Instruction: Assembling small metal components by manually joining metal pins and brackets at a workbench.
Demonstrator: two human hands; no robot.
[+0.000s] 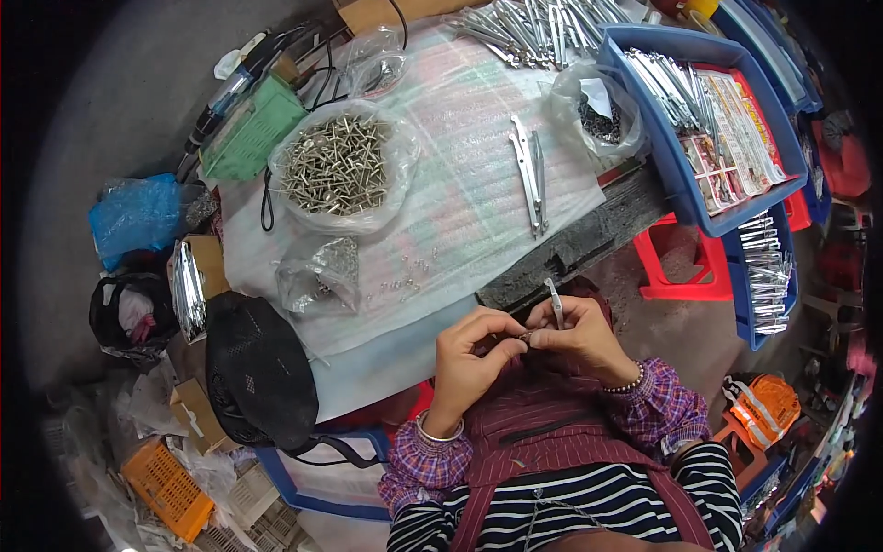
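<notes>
My right hand [578,333] pinches a slim metal strip [556,304] that stands upright above my fingers. My left hand [471,354] meets it at the fingertips, holding a small metal piece [523,338] against the strip's lower end. Both hands hover over my lap, just off the table's near edge. On the white foam sheet [460,138] ahead lie two more long metal parts [531,175] and a scatter of tiny screws [405,281].
A plastic bag of rivets [338,166] sits at the table's left, a smaller bag [322,274] nearer. Blue trays [676,161] of metal parts stand right. A black mesh item [258,368], green basket [253,129], red stool [685,267] surround.
</notes>
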